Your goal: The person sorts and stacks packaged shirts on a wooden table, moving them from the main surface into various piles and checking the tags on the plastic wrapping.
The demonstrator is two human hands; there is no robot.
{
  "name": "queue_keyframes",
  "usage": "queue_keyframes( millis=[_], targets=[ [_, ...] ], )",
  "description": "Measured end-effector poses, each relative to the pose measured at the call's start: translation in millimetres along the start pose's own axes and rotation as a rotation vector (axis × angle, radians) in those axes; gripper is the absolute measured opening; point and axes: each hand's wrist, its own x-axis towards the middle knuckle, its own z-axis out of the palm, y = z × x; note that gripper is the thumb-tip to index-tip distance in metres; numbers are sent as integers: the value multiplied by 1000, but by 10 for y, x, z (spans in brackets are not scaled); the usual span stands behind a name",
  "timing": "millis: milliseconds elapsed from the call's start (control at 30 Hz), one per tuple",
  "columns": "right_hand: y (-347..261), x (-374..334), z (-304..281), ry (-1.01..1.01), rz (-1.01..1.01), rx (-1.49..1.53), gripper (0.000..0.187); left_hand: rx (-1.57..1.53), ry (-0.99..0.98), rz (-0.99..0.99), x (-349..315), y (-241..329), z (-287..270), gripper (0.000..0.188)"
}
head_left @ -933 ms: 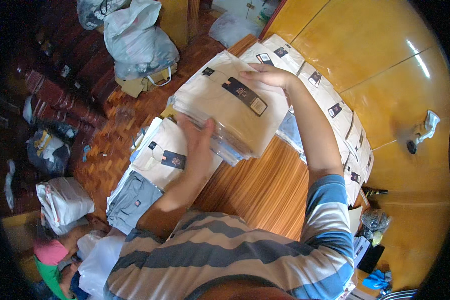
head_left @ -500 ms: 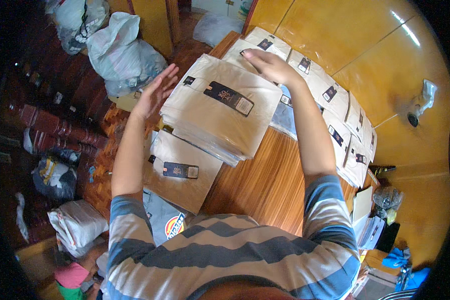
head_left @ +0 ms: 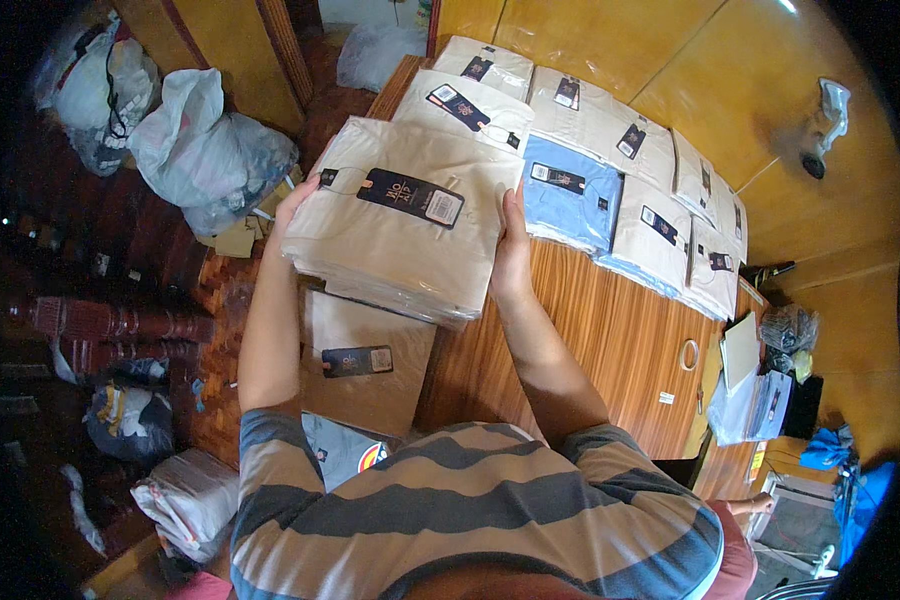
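Observation:
A stack of folded cream garments in clear plastic bags (head_left: 400, 255) stands in front of me on the table, a dark hang tag (head_left: 410, 198) on its top one. My left hand (head_left: 292, 212) presses its left side, the fingers partly hidden by the edge. On the right side, my right hand (head_left: 511, 250) lies against the stack with the thumb up along the edge. Between them, both hands hold the stack. Closer to me and partly under it lies another bagged garment (head_left: 370, 325), brownish in the shade, also tagged.
Along the far and right sides of the wooden table (head_left: 570, 330) lie several tagged cream garments (head_left: 655, 225) and a blue one (head_left: 570, 195). A roll of tape (head_left: 688, 354) rests at the right. Filled plastic bags (head_left: 210, 150) stand on the floor at the left.
Both hands were raised and apart from the stack's sides; now they press against it. My right hand came back from the far garments. The view has shifted to the right.

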Motion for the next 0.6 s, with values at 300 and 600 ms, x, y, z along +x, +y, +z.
queue_keyframes(
  millis=[300, 600],
  targets=[
    [105, 61, -158, -1, -13, 138, 87, 149, -427, 423, 26, -51, 296, 69],
    [-106, -149, -314, 105, 11, -160, 85, 234, -336, 405, -87, -38, 253, 85]
  ],
)
